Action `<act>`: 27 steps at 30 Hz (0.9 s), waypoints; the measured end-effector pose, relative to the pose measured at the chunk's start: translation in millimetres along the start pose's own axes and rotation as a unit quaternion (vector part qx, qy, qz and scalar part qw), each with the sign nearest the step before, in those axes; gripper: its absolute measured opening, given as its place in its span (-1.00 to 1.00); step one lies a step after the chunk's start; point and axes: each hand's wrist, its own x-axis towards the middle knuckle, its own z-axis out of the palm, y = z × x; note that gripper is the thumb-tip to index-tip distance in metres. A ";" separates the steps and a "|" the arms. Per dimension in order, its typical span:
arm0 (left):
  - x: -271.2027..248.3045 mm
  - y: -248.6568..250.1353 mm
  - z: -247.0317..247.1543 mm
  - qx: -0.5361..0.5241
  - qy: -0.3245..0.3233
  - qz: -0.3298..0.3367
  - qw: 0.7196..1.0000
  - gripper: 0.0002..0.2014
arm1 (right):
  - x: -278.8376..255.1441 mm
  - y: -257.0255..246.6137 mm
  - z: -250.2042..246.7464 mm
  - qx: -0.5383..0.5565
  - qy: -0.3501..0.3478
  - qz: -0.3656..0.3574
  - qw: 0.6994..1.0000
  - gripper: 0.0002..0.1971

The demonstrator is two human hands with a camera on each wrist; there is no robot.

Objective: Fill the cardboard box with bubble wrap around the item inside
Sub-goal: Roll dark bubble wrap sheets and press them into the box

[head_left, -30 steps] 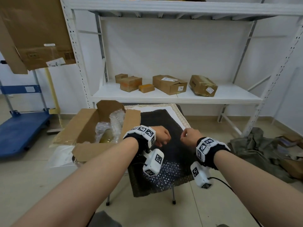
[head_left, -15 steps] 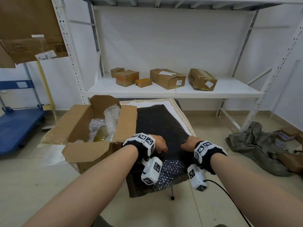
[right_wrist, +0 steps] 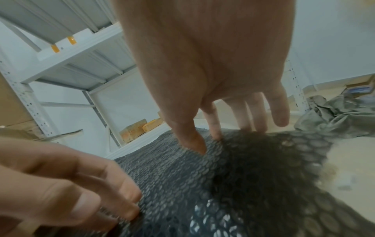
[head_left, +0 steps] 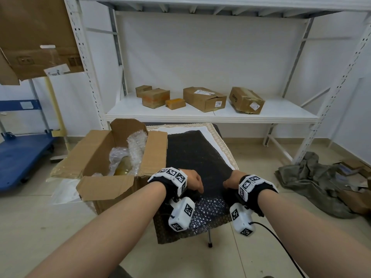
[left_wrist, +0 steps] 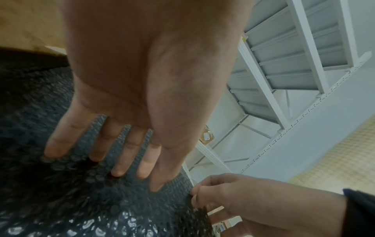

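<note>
An open cardboard box (head_left: 155, 151) stands on the left of a small table. Inside it are clear bubble wrap (head_left: 136, 145) and a yellowish item (head_left: 123, 167). A black bubble wrap sheet (head_left: 196, 155) lies flat to the right of the box and hangs over the table's near edge. My left hand (head_left: 195, 183) digs its fingertips (left_wrist: 142, 173) into the sheet near that edge, gathering a fold. A hand's width to the right, my right hand (head_left: 230, 180) pinches a raised fold of the sheet between thumb and fingers (right_wrist: 209, 142).
A white metal rack (head_left: 210, 115) behind the table holds several small cardboard boxes (head_left: 204, 98). A blue cart (head_left: 20, 155) stands at the left. A crumpled grey cloth (head_left: 313, 181) lies on the floor at the right. Flattened cardboard (head_left: 38, 37) hangs at top left.
Both hands have dropped from just above the black sheet onto it and now take hold of it near the table's front edge. The box has not moved.
</note>
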 end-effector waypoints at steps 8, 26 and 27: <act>1.2 0.5 3.5 -0.004 0.002 -0.007 1.000 -0.73 | 2.6 4.2 -1.4 0.016 0.040 0.014 0.999 -0.76; -7.3 34.5 27.2 0.059 0.099 0.071 0.991 -0.07 | -26.2 20.6 -37.3 0.495 -0.002 0.033 0.868 -0.87; -7.2 36.0 26.4 0.059 0.122 0.077 0.988 -0.23 | -29.8 21.8 -40.0 0.531 0.002 0.036 0.847 -0.88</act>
